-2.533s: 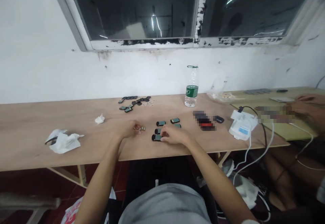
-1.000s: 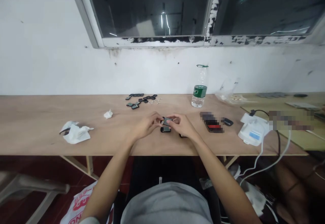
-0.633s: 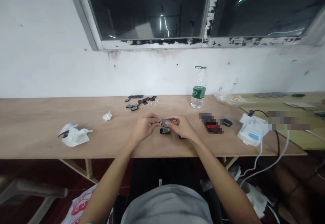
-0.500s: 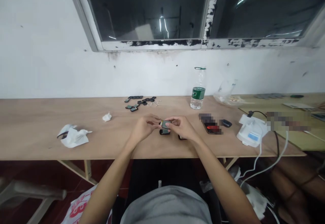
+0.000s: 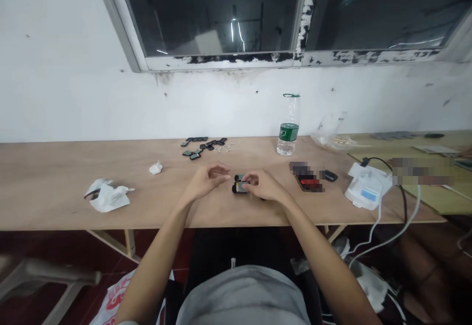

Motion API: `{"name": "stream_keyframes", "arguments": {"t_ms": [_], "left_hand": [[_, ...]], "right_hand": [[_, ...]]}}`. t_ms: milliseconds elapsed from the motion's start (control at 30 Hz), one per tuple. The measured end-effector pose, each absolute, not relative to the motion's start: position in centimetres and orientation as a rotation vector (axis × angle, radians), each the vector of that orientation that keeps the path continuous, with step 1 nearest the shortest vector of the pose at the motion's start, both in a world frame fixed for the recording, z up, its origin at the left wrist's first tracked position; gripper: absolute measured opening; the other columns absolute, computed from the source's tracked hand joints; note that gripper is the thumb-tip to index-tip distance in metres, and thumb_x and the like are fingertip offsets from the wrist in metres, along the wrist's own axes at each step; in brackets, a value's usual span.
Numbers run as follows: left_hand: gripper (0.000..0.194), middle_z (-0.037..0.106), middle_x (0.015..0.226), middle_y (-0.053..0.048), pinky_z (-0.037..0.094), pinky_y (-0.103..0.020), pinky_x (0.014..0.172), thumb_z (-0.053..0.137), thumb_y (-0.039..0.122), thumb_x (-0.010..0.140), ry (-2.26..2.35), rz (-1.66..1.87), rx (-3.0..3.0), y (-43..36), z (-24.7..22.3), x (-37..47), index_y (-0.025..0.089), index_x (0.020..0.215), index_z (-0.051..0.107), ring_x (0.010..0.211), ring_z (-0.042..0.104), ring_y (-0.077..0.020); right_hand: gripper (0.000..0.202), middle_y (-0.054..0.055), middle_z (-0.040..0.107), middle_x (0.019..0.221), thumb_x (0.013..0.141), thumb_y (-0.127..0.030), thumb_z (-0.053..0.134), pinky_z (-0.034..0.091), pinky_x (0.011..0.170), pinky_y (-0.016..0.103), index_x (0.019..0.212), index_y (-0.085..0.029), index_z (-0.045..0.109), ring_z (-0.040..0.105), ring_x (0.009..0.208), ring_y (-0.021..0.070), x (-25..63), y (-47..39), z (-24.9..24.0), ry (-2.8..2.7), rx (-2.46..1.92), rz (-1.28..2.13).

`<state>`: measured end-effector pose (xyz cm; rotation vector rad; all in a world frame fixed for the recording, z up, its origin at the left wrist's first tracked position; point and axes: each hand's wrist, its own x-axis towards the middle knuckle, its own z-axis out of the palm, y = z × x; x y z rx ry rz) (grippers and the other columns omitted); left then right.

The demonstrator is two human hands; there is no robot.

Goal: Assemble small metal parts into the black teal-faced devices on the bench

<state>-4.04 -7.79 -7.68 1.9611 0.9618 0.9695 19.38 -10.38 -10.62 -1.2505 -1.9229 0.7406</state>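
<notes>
With the right hand [image 5: 262, 185], pinches the near module [image 5: 242, 186] at its right end, pressing a thumb on the grey-green face. Shows a yellow strip toward its left, beside a rounded black end. Can't tell if lifted or resting on the desk [image 5: 155, 212]. With the left hand [image 5: 208, 180], hovers just left of the near module, apart from it, curving fingers and spreading the thumb away from them. So, near module between both hands, closer to the right one and touching it. Just beyond, far module [image 5: 239, 177], same look, partly covered by right-hand fingers. Blocks the view of both right ends there.

Farther back, toward the wall [image 5: 221, 103]: cluster of dark modules [image 5: 195, 155], some with grey-green faces, plus white bits [image 5: 224, 148] scattered at its right. Right of these, upright clear bottle [image 5: 288, 132] with green label. Behind and right, clear plastic bag [image 5: 328, 138]. Past the right hand: dark flat item [image 5: 311, 183] with red patch, partly pixelated, then small black fob [image 5: 329, 175] just beside, then white box [image 5: 365, 192] with cables. Well left of the left hand: small crumpled tissue [image 5: 156, 167], larger tissue [image 5: 114, 199] nearer the edge, lying against something dark.
</notes>
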Motion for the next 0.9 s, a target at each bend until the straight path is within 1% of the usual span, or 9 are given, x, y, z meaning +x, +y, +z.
{"name": "stream_keyframes", "arguments": {"t_ms": [67, 133, 200, 300, 467, 633, 733, 833, 900], "left_hand": [[0.041, 0.074, 0.106, -0.01, 0.059, -0.036, 0.073, 0.075, 0.05, 0.078, 1.005, 0.97, 1.972, -7.1, -8.0, -4.7, 0.017, 0.103, 0.071, 0.086, 0.072, -0.0248], [0.041, 0.074, 0.106, -0.01, 0.058, -0.035, 0.072, 0.074, 0.051, 0.078, 1.046, 0.944, 1.993, -6.3, -8.5, -5.2, 0.017, 0.101, 0.071, 0.086, 0.072, -0.0243], [0.041, 0.075, 0.103, -0.009, 0.058, -0.035, 0.072, 0.074, 0.052, 0.077, 1.087, 0.901, 2.021, -5.5, -9.1, -5.5, 0.017, 0.099, 0.071, 0.083, 0.072, -0.023], [0.04, 0.076, 0.094, -0.008, 0.058, -0.036, 0.073, 0.074, 0.051, 0.076, 1.127, 0.835, 2.056, -4.9, -9.7, -5.8, 0.016, 0.097, 0.071, 0.074, 0.071, -0.0212], [0.035, 0.076, 0.091, -0.007, 0.057, -0.036, 0.079, 0.073, 0.047, 0.079, 1.083, 0.773, 2.133, -5.2, -9.6, -5.7, 0.017, 0.098, 0.072, 0.084, 0.071, -0.0228], [0.037, 0.076, 0.091, -0.007, 0.057, -0.038, 0.082, 0.071, 0.047, 0.079, 1.13, 0.723, 2.134, -5.0, -9.6, -5.9, 0.017, 0.102, 0.071, 0.087, 0.071, -0.0238], [0.041, 0.075, 0.096, -0.008, 0.056, -0.038, 0.085, 0.07, 0.048, 0.078, 1.214, 0.685, 2.139, -4.5, -9.9, -6.5, 0.017, 0.104, 0.071, 0.092, 0.07, -0.0252], [0.043, 0.073, 0.11, -0.011, 0.055, -0.04, 0.088, 0.071, 0.049, 0.075, 1.315, 0.604, 2.18, -3.7, -10.5, -7.3, 0.018, 0.105, 0.071, 0.101, 0.068, -0.029], [0.046, 0.071, 0.118, -0.011, 0.053, -0.041, 0.09, 0.073, 0.045, 0.071, 1.341, 0.535, 2.223, -3.1, -11.1, -7.9, 0.02, 0.109, 0.07, 0.107, 0.065, -0.0318]], "right_hand": [[0.018, 0.004, 0.074, 0.079, 0.08, -0.028, 0.071, 0.048, 0.064, 0.025, 0.093, -0.017, 0.074, 0.066, 0.072, 0.017, 19.6, -10.0, -11.2, -1.955, -1.26, 0.768], [0.014, 0.004, 0.074, 0.082, 0.078, -0.025, 0.072, 0.048, 0.064, 0.024, 0.089, -0.017, 0.073, 0.067, 0.075, 0.0171, 19.6, -9.7, -11.7, -2.015, -1.27, 0.838], [0.011, 0.004, 0.074, 0.08, 0.076, -0.023, 0.074, 0.047, 0.061, 0.023, 0.086, -0.017, 0.073, 0.067, 0.072, 0.0169, 19.4, -9.6, -12.2, -2.087, -1.312, 0.911], [0.01, 0.003, 0.074, 0.076, 0.076, -0.024, 0.075, 0.044, 0.055, 0.023, 0.082, -0.018, 0.071, 0.066, 0.066, 0.0165, 19.0, -9.7, -12.7, -2.147, -1.378, 0.947], [0.011, 0.004, 0.073, 0.078, 0.076, -0.028, 0.076, 0.041, 0.057, 0.024, 0.076, -0.018, 0.071, 0.064, 0.068, 0.0166, 18.5, -10.3, -12.5, -2.16, -1.463, 0.697], [0.016, 0.005, 0.072, 0.079, 0.081, -0.03, 0.073, 0.04, 0.059, 0.026, 0.07, -0.018, 0.069, 0.062, 0.068, 0.0168, 18.5, -10.6, -11.8, -2.136, -1.542, 0.51], [0.011, 0.004, 0.072, 0.081, 0.087, -0.025, 0.066, 0.043, 0.065, 0.027, 0.08, -0.018, 0.071, 0.063, 0.074, 0.0175, 18.6, -10.2, -11.9, -2.133, -1.495, 0.451], [0.014, 0.008, 0.072, 0.1, 0.092, -0.021, 0.06, 0.046, 0.082, 0.029, 0.098, -0.017, 0.072, 0.064, 0.093, 0.0205, 18.5, -9.6, -12.5, -2.181, -1.371, 0.325], [0.02, 0.012, 0.069, 0.112, 0.092, -0.017, 0.058, 0.043, 0.094, 0.032, 0.107, -0.015, 0.072, 0.061, 0.107, 0.0229, 18.4, -9.2, -13.1, -2.23, -1.329, 0.25]]}}
